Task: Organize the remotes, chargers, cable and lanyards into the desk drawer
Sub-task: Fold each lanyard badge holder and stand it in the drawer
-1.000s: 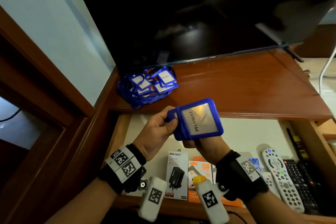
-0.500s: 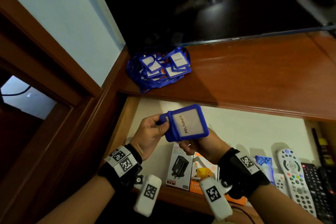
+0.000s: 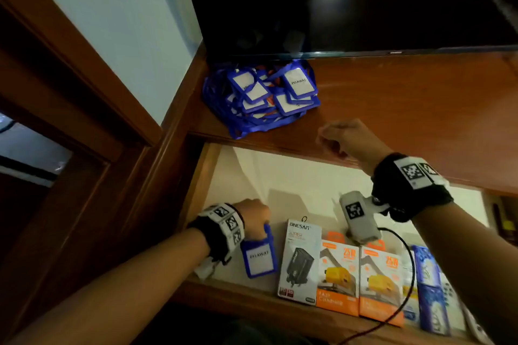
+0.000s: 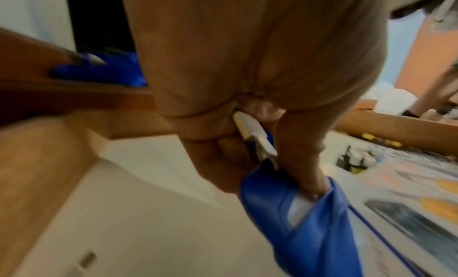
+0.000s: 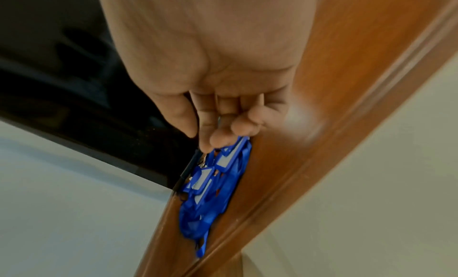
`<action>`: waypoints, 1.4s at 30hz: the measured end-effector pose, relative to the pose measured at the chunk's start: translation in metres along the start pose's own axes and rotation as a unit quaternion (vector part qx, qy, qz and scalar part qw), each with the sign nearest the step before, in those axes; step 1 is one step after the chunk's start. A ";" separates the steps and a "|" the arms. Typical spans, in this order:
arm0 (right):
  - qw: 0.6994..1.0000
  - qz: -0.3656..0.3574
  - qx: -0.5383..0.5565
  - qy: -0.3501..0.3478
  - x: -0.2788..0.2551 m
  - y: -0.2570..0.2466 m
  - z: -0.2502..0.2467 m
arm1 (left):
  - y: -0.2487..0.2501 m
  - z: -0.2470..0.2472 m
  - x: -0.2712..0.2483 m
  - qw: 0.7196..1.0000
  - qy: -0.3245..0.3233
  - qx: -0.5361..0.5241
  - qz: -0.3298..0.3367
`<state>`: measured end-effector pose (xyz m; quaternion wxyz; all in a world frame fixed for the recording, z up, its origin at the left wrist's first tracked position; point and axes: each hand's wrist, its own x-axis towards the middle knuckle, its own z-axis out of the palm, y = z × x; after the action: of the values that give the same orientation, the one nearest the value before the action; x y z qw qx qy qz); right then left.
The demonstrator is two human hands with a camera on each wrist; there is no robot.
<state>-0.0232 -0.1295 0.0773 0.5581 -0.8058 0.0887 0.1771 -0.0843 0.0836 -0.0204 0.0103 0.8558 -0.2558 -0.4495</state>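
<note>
Down at the lower left of the head view, my left hand [image 3: 253, 217] reaches into the open drawer [image 3: 294, 185] and grips one blue lanyard holder [image 3: 259, 258] by its top end; the card face reading PELAWAT hangs below my knuckles, toward the drawer's front edge. From the left wrist view my fingers [image 4: 223, 163] curl round the holder's white clip, with the blue sleeve [image 4: 314, 232] trailing out beneath them. Just right of the holder I count three charger boxes side by side: one white [image 3: 301, 260] and two orange [image 3: 337, 277] [image 3: 382, 283]. Further right, at the frame's lower right edge, lie blurred blue packets that I cannot count. My right hand [image 3: 346, 137] hovers over the desk top [image 3: 406, 109] at centre right, fingers loosely curled and holding nothing, near the pile of blue lanyards [image 3: 262, 94] at upper centre; the wrist view puts my fingertips [image 5: 223, 140] just short of that pile [image 5: 213, 189], too tangled to count.
</note>
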 end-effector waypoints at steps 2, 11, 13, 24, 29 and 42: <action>0.998 0.003 -0.058 0.024 0.025 -0.009 0.006 | 0.005 0.014 0.018 0.999 -0.033 0.028 0.031; 0.958 0.014 -0.240 0.153 0.113 -0.012 0.031 | 0.008 0.028 0.045 0.994 -0.075 0.018 0.074; 0.947 0.031 -0.263 0.180 0.123 -0.016 0.036 | 0.009 0.032 0.048 0.995 -0.067 0.004 0.075; 0.911 0.042 -0.358 0.198 0.169 -0.028 0.051 | -0.004 0.060 0.062 0.998 0.001 -0.012 0.056; 0.901 0.032 -0.372 0.220 0.167 -0.036 0.044 | 0.000 0.060 0.061 0.996 0.029 -0.084 0.029; 0.951 0.042 0.178 0.251 0.106 -0.021 0.005 | 0.013 0.068 0.051 0.991 0.038 -0.088 -0.091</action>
<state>0.0808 -0.1113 0.0530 0.6443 -0.7073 0.2895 -0.0259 -0.1187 0.0639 -0.0963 0.0548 0.8878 -0.1356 -0.4364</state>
